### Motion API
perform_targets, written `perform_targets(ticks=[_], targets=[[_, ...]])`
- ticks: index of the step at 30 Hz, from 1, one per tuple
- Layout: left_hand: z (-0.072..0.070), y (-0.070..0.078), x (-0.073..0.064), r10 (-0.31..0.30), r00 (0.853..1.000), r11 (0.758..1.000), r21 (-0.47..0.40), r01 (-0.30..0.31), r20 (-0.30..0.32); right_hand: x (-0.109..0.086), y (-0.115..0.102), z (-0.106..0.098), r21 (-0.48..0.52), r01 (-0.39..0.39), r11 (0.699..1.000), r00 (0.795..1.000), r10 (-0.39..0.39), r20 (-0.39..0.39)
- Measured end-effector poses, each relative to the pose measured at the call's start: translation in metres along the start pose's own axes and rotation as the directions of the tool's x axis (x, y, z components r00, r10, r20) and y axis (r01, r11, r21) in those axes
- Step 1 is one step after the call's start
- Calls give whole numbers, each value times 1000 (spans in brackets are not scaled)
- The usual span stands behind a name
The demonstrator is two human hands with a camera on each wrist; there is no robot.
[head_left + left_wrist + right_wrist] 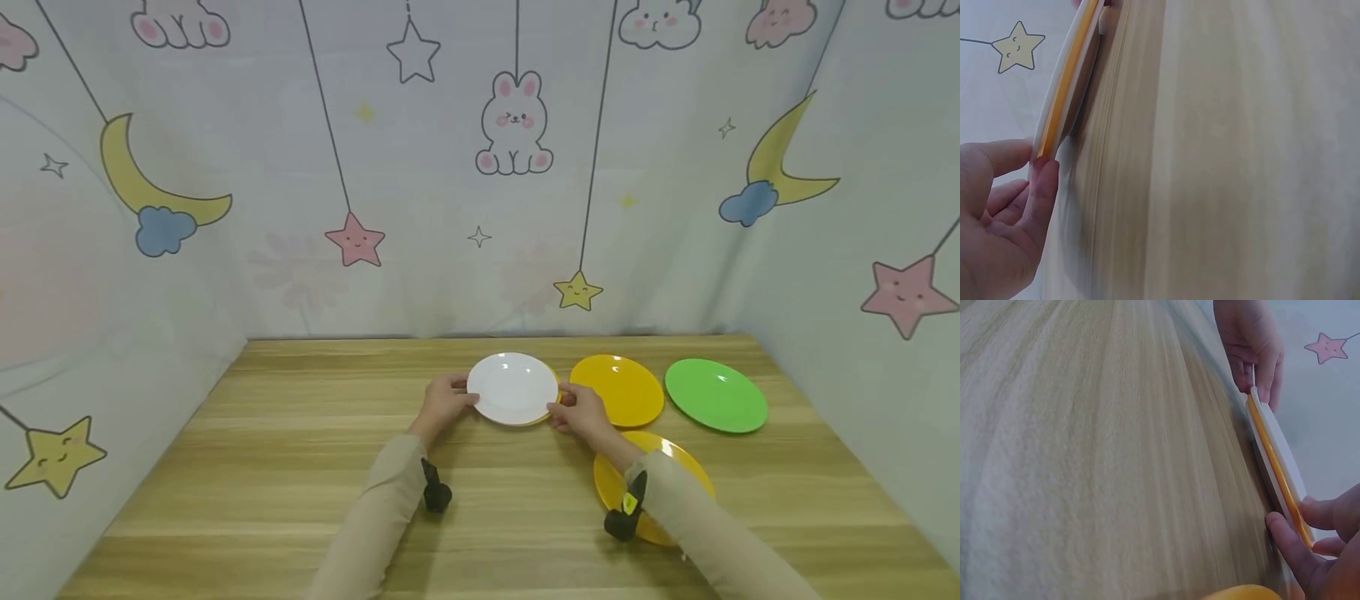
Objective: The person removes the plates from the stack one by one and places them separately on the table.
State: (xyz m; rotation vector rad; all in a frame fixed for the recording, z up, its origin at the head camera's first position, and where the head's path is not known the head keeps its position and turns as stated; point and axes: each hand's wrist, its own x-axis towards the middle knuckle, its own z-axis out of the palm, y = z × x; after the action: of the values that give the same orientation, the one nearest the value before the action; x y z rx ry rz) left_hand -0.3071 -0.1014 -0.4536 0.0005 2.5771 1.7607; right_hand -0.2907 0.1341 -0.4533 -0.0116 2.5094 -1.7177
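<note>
A small stack of plates is held between both hands over the far middle of the table. On top is a white plate point(512, 388), and an orange plate point(1275, 465) shows as a band beneath it. Another white rim point(1077, 78) lies under the orange one in the left wrist view. My left hand point(442, 405) pinches the stack's left edge between thumb and fingers. At the opposite edge, my right hand point(581, 413) grips the stack the same way. Both wrist views show the plates edge-on, close over the wood.
An orange plate point(618, 392) lies just right of the stack, with a green plate point(716, 397) farther right. Under my right forearm sits another orange plate point(693, 471), partly hidden. A printed curtain point(435, 300) closes off the back of the wooden table point(300, 467).
</note>
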Motion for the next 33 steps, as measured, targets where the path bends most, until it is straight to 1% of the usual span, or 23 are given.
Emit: perform_targets(ticks=[2, 3, 4, 9, 14, 16, 19, 23, 28, 33], targets=[[1, 1, -1, -7, 1000, 1000, 5, 7, -9, -1, -1, 0, 15, -3, 1000, 1000, 3, 1], [1, 2, -1, -9, 1000, 1000, 8, 9, -12, -2, -3, 0, 8, -30, 1000, 1000, 30, -5], [1, 2, -2, -7, 1000, 1000, 18, 7, -15, -3, -4, 1, 9, -37, 999, 999, 37, -7], [-1, 4, -4, 7, 999, 999, 50, -5, -34, -3, -6, 1, 2, -40, 999, 999, 40, -8], [-3, 4, -3, 27, 997, 997, 74, -22, -74, 0, -4, 2, -30, -24, 999, 1000, 24, -6], [-4, 4, -3, 22, 997, 998, 56, -18, -75, 1, -3, 2, -47, -13, 999, 1000, 12, -8], [-6, 5, -4, 7, 998, 1000, -4, -7, -56, 1, -3, 2, -63, -6, 998, 1000, 6, -9], [-7, 7, -7, -2, 1000, 996, -90, 0, -27, 0, -5, 1, -76, 0, 997, 1000, 0, -11], [-9, 8, -9, -7, 1000, 993, -122, 4, -20, 0, -5, 1, -82, -6, 997, 1000, 5, -16], [-12, 7, -11, -11, 999, 990, -141, 5, -40, 0, -4, 2, -70, -23, 997, 1000, 22, -17]])
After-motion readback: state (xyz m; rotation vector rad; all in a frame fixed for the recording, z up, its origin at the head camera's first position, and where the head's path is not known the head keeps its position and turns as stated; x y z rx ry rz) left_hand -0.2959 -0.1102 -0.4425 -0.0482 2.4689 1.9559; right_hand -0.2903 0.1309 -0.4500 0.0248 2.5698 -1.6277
